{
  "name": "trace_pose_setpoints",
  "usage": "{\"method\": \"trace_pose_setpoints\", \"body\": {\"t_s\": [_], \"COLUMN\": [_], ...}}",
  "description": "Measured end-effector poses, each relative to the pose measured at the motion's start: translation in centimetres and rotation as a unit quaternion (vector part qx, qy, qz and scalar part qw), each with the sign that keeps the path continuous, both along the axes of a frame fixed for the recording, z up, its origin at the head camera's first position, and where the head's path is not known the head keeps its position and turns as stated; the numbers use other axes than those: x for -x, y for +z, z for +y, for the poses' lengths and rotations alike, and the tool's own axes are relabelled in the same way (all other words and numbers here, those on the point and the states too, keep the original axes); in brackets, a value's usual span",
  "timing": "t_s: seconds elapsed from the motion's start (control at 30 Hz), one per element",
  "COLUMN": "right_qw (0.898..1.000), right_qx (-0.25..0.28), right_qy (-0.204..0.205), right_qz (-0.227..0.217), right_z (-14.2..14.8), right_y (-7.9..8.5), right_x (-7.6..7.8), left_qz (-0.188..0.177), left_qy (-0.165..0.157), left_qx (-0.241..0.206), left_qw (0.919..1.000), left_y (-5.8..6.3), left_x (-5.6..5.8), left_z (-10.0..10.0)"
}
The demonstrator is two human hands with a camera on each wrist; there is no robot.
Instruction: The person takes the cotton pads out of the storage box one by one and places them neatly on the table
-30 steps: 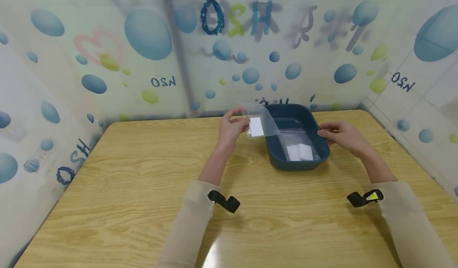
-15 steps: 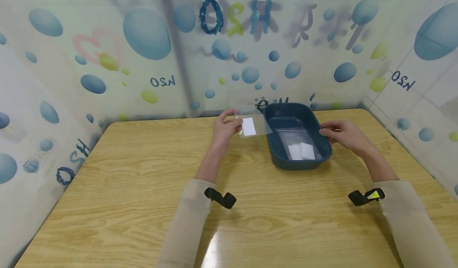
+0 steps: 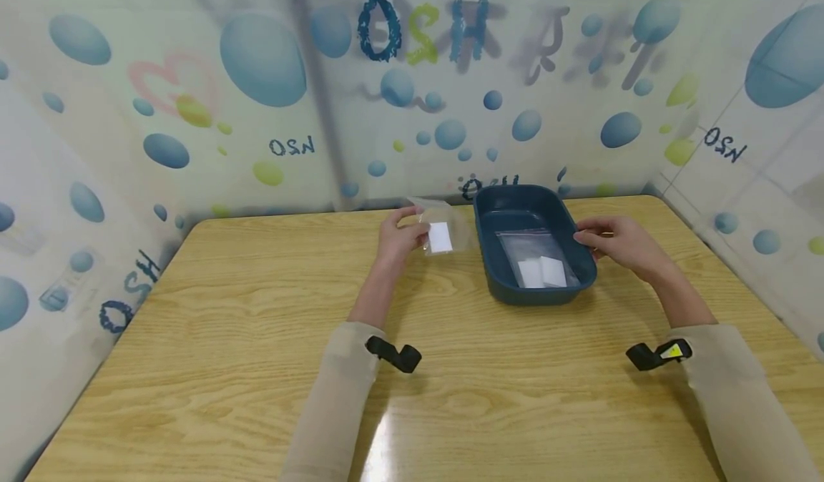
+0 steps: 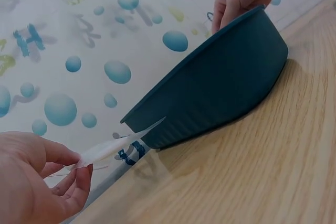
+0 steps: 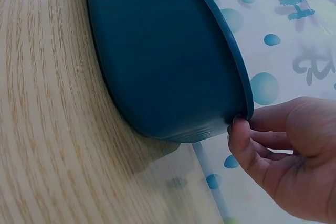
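My left hand (image 3: 398, 239) pinches the left edge of a clear plastic bag (image 3: 453, 230) between thumb and fingers. A small white square shows in that bag, and its free end points toward a dark blue plastic basin (image 3: 536, 297). In the left wrist view the bag (image 4: 107, 149) is seen nearly edge-on, held over the table near the basin's end. At the basin's right side my right hand (image 3: 621, 244) grips the rim, thumb outside, as the right wrist view shows. Inside the basin lies a second clear zip bag (image 3: 529, 244) with white squares in its lower part.
A wood-grain table (image 3: 244, 339) carries the basin close to its back edge. Behind it rises a wall covering (image 3: 244, 174) printed with blue bubbles and letters. Each sleeve has a black strap mount (image 3: 394, 354) at the wrist.
My left hand has drawn the clear bag leftward, so it no longer overlaps the basin's inside, and slightly down. The right hand stays at the rim; the basin shifted slightly right at first.
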State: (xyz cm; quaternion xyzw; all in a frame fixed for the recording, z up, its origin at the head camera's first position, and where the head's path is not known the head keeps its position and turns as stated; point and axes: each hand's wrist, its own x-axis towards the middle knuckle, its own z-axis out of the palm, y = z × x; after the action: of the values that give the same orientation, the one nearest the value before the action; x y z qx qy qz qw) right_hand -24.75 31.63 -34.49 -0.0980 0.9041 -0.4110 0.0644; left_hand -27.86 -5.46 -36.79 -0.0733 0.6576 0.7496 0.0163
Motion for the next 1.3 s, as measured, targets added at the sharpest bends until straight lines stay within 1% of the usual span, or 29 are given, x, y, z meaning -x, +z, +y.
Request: {"method": "trace_pose_setpoints", "body": {"t_s": [0.3, 0.4, 0.67, 0.8, 1.0, 1.13, 1.3], "right_qw": [1.0, 1.0, 1.0, 1.0, 1.0, 1.0, 1.0], "right_qx": [0.0, 0.001, -0.002, -0.004, 0.007, 0.016, 0.013], "right_qy": [0.0, 0.0, 0.0, 0.0, 0.003, 0.006, 0.003], "right_qz": [0.003, 0.003, 0.005, 0.006, 0.005, 0.003, 0.002], "right_z": [0.1, 0.1, 0.0, 0.0, 0.0, 0.1, 0.1], "right_y": [0.0, 0.0, 0.0, 0.1, 0.0, 0.0, 0.1], "right_x": [-0.1, -0.1, -0.1, -0.1, -0.1, -0.1, -0.2], "left_qz": [-0.015, -0.013, 0.006, 0.021, 0.042, 0.045, 0.046], "left_qy": [-0.002, -0.005, -0.01, -0.014, -0.013, -0.011, -0.009], "left_qx": [0.032, 0.052, 0.106, 0.153, 0.237, 0.263, 0.297], "left_qw": [0.9994, 0.9986, 0.9943, 0.9879, 0.9704, 0.9635, 0.9538], "left_y": [-1.2, -1.5, -2.1, -2.3, -2.5, -2.7, -2.8], "left_x": [0.6, 0.6, 0.6, 0.5, 0.4, 0.3, 0.5], "left_z": [-0.2, -0.2, -0.2, -0.1, -0.1, 0.0, 0.2]}}
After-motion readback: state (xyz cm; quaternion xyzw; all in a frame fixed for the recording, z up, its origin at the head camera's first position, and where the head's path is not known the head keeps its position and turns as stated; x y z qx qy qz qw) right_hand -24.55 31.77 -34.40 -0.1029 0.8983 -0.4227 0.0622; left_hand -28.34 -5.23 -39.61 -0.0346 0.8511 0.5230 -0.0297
